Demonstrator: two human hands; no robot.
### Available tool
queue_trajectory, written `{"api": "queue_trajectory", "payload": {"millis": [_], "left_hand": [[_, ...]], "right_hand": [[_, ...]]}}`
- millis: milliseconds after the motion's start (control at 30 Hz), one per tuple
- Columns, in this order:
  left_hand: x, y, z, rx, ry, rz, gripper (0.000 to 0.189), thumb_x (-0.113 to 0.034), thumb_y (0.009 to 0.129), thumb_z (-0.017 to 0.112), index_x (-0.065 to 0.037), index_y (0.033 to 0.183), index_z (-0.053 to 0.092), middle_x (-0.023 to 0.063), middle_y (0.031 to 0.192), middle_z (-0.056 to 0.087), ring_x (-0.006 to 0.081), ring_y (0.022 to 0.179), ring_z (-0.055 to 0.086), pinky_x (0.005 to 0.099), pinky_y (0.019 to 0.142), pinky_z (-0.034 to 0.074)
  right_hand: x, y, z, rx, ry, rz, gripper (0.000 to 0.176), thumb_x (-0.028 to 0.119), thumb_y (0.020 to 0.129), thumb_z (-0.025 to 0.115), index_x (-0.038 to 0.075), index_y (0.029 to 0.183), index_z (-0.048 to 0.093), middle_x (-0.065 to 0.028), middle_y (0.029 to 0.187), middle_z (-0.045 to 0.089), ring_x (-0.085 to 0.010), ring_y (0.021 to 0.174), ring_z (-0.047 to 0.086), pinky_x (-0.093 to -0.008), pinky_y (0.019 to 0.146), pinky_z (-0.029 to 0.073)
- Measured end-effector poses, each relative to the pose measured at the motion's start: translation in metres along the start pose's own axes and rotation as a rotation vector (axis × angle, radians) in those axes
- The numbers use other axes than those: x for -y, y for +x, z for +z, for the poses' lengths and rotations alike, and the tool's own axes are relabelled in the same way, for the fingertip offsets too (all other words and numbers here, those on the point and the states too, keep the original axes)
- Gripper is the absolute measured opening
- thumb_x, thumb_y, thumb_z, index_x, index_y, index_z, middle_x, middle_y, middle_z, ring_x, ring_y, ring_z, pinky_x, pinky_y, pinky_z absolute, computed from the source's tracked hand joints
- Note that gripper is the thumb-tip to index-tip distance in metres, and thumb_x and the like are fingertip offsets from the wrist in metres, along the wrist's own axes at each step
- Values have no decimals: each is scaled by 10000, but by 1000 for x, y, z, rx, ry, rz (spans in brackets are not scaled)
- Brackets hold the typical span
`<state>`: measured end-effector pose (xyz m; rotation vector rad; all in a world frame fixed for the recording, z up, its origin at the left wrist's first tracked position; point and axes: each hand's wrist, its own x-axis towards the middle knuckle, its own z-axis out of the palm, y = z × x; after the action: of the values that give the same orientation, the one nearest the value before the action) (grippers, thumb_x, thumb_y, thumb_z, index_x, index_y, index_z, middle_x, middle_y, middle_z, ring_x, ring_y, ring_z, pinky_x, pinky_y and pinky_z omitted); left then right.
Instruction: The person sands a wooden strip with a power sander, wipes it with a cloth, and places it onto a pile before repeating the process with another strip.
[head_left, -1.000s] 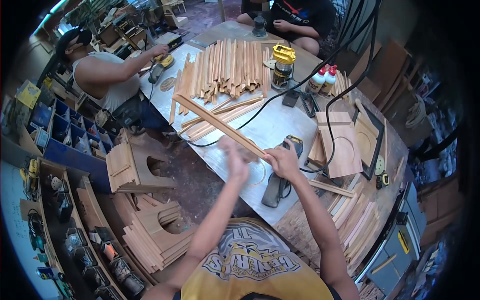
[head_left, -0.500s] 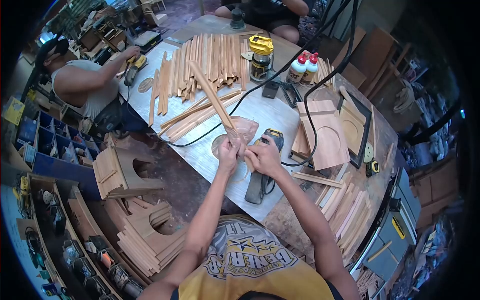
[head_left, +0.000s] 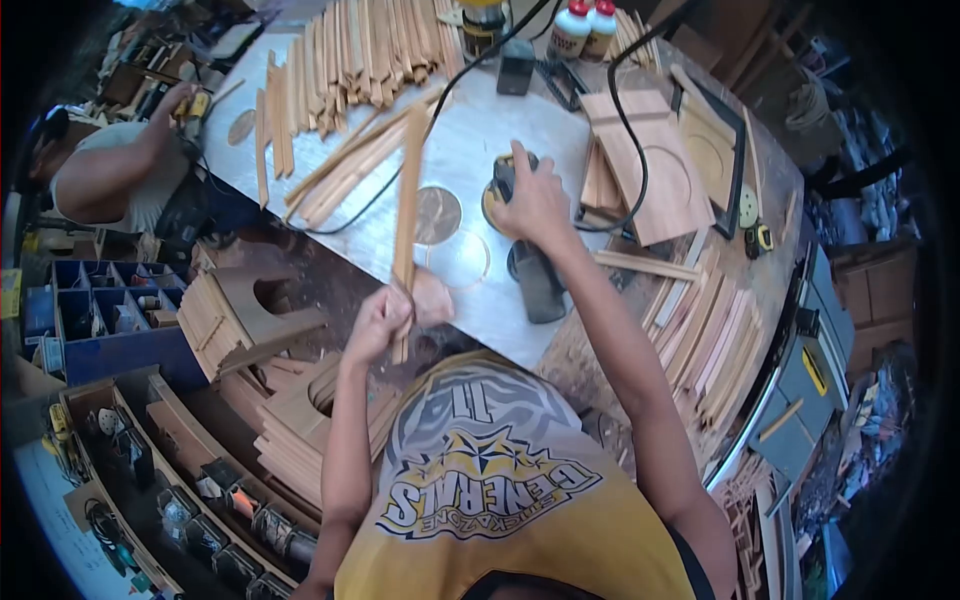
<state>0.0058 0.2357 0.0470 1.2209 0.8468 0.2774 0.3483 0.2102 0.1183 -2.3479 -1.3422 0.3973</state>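
Note:
My left hand (head_left: 378,322) is closed around the lower part of a long wooden strip (head_left: 410,200), which stands up at a slight slant. Beside that fist a pinkish-brown sheet (head_left: 433,298), like worn sandpaper, sticks out over the table edge; whether the fingers pinch it too cannot be seen. My right hand (head_left: 537,200) grips the yellow-and-black body of a power sander (head_left: 541,288), which rests on the metal-topped table (head_left: 500,330). The sander's grey bag-like part points toward me.
Many wooden strips (head_left: 370,50) lie at the back, with more stacked at right (head_left: 705,340). A black cord (head_left: 455,85) crosses the table. Wooden panels (head_left: 650,170) and glue bottles (head_left: 572,30) stand farther off. A co-worker (head_left: 115,175) holds a tool at left.
My right hand has left the strip and taken hold of the sander. My left hand has drawn the strip left and toward me. The view has tilted downward.

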Motion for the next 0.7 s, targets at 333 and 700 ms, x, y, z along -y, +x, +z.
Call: {"api": "queue_trajectory", "payload": {"millis": [333, 700], "left_hand": [[78, -64, 82, -376, 492, -118, 522, -452, 1071, 490, 26, 1120, 696, 355, 972, 685, 553, 1026, 644, 558, 837, 544], [72, -54, 79, -159, 532, -513, 533, -447, 816, 804, 72, 929, 760, 319, 1000, 736, 446, 1001, 732, 474, 884, 576]], "right_hand": [[6, 1, -16, 104, -182, -175, 788, 353, 680, 732, 253, 1437, 540, -268, 1205, 592, -498, 1011, 679, -533, 909, 561], [45, -55, -36, 327, -409, -424, 790, 311, 647, 715, 239, 1419, 564, -240, 1056, 595, -384, 752, 696, -500, 700, 596]]}}
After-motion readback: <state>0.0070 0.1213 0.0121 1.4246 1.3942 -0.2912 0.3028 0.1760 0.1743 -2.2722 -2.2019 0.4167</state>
